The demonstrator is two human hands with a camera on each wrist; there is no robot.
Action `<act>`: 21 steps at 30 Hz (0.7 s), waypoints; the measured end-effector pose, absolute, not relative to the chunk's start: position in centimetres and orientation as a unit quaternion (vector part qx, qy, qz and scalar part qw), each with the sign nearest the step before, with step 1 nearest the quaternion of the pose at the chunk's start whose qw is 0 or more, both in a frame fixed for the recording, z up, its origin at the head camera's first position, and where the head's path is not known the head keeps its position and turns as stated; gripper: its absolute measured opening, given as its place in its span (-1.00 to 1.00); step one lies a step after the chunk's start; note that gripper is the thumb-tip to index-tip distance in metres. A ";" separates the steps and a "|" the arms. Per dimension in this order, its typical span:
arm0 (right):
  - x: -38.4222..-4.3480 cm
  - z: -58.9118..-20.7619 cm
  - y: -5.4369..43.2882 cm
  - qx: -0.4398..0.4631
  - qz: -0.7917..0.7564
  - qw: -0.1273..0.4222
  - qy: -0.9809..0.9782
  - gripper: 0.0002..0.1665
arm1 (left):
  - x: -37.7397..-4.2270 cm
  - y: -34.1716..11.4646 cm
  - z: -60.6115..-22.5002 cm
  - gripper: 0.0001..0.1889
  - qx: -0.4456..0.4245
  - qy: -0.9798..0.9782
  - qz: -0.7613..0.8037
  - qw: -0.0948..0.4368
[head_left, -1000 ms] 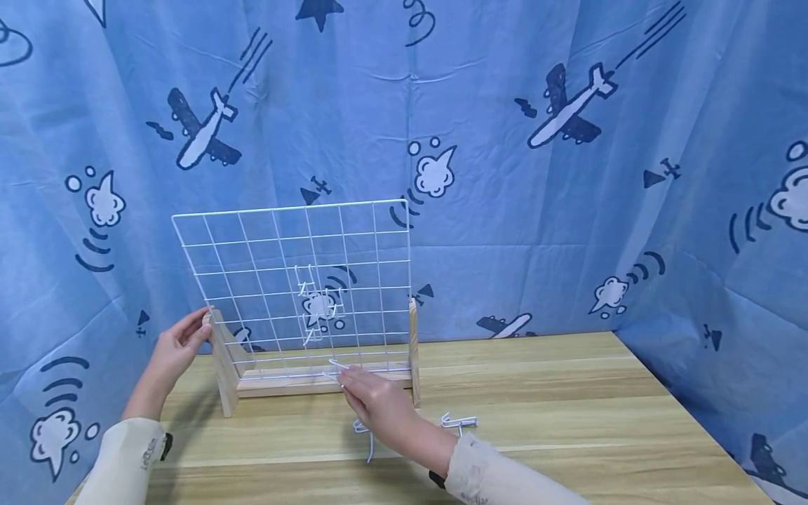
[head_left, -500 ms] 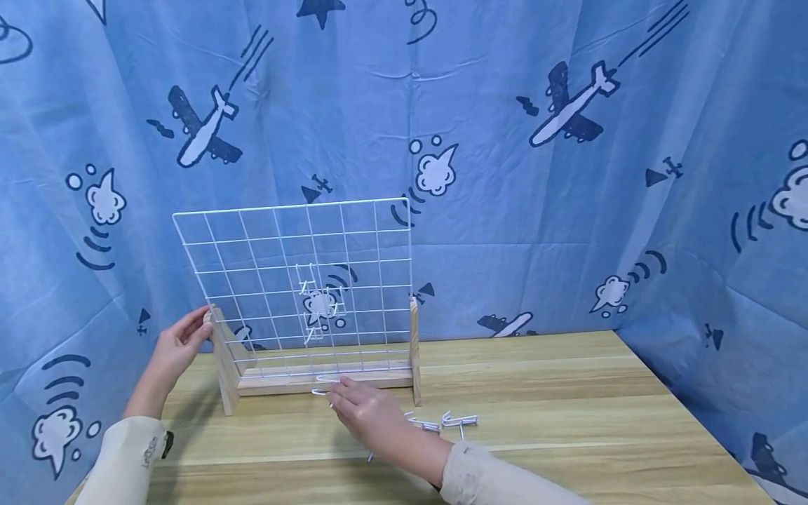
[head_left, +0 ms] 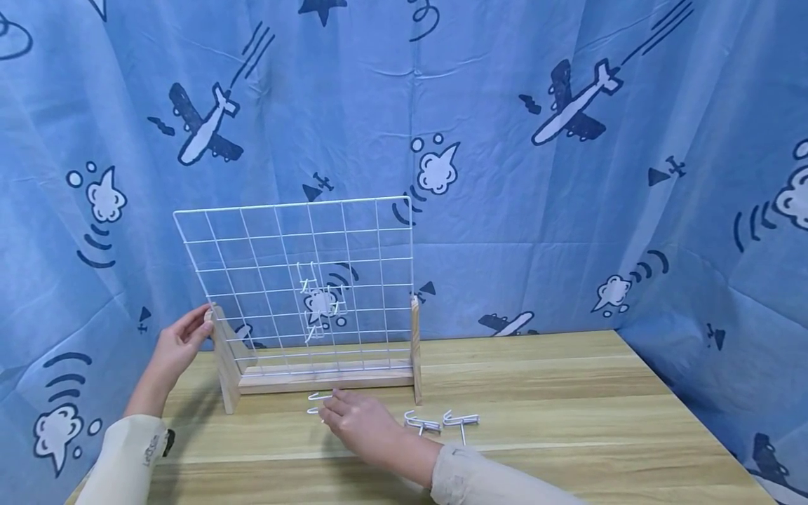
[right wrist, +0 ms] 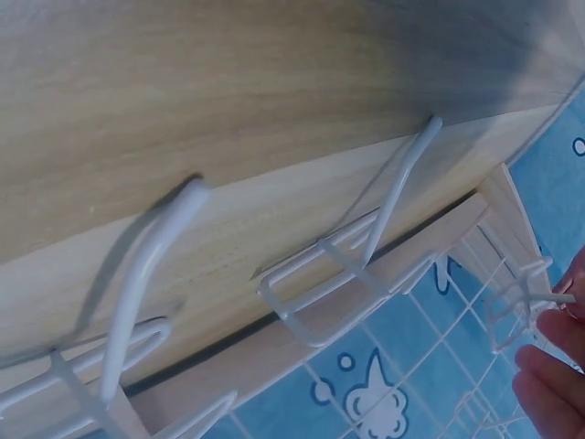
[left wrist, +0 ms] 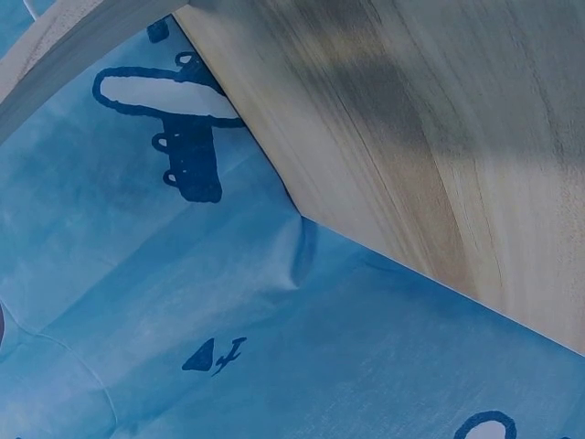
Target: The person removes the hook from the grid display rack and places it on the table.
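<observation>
A white wire grid panel (head_left: 265, 245) stands in a wooden base, with three white wire hooks hanging near its middle, the topmost hook (head_left: 306, 286) among them. My left hand (head_left: 179, 345) grips the top of the left wooden upright (head_left: 224, 368). In front of the base, my right hand (head_left: 362, 424) pinches another white wire hook (head_left: 320, 398), its two bent prongs pointing left. In the right wrist view, fingertips (right wrist: 539, 384) and that held hook (right wrist: 512, 306) show at the right edge. The left wrist view leaves the left hand out of sight.
Two more white wire hooks lie on the wooden table (head_left: 536, 400) right of my right hand, a nearer-hand hook (head_left: 423, 423) and an outer hook (head_left: 462, 419), stems up in the right wrist view. A blue patterned curtain (head_left: 492, 231) surrounds the table's back and sides.
My right hand has drawn the hook down and slightly left, away from the grid's lower edge to in front of the base. Hooks on the table beside it are now uncovered. The left hand stays put.
</observation>
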State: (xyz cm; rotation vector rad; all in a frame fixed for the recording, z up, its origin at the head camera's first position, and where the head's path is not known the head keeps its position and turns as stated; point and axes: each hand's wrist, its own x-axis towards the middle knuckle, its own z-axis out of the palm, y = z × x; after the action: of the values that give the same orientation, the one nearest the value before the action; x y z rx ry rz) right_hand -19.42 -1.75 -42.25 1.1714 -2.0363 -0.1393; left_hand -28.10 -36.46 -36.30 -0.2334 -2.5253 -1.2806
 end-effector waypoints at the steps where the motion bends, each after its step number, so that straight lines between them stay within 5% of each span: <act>1: -19.4 -42.2 -1.8 0.461 -0.066 0.374 -0.802 -0.79 | -28.1 -36.5 -36.3 -0.36 -0.082 -0.879 -0.445 0.150; 21: -18.4 -42.6 -3.5 0.449 -0.163 0.291 -0.829 -0.87 | -28.2 -36.4 -36.3 -0.34 -0.072 -0.879 -0.449 0.144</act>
State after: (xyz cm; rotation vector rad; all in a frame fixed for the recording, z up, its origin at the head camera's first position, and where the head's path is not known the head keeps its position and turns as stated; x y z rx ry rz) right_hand -18.44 -3.48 -42.60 1.1978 -2.2096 -0.4352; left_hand -28.16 -36.39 -36.26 -0.2062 -2.5327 -1.2950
